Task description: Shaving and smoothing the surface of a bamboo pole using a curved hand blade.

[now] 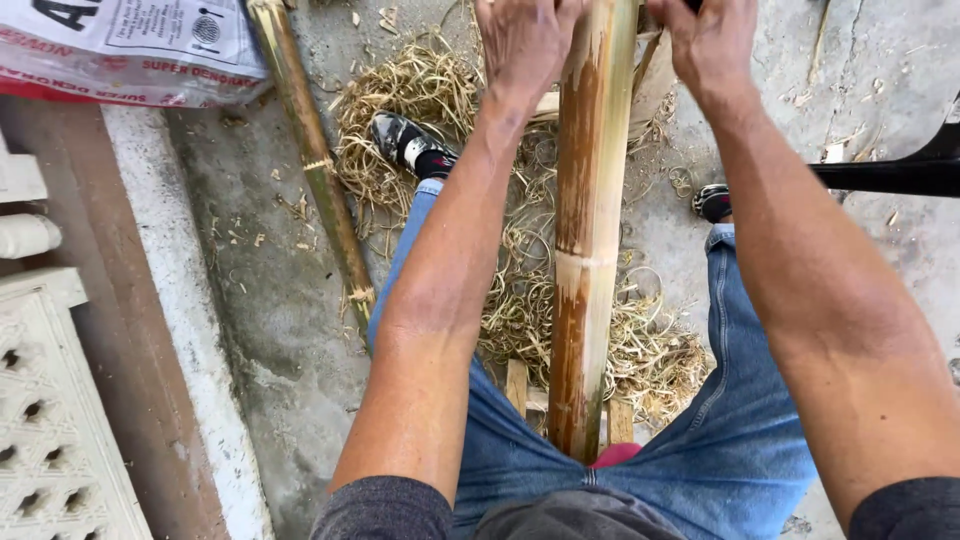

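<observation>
A thick bamboo pole (585, 230), yellow with brown scraped patches, runs from between my legs toward the top of the view. My left hand (525, 40) is closed at the pole's left side near the top edge. My right hand (712, 40) is closed just right of the pole. What the two hands grip is cut off by the frame's top edge; a dark bit shows by the right hand. A heap of curly bamboo shavings (520, 300) lies under the pole.
A thinner green bamboo pole (320, 170) lies on the concrete floor to the left. A printed white sack (130, 50) sits at top left, a white perforated panel (50, 420) at lower left. A black bar (890, 175) enters from the right. My shoes (410, 145) rest among shavings.
</observation>
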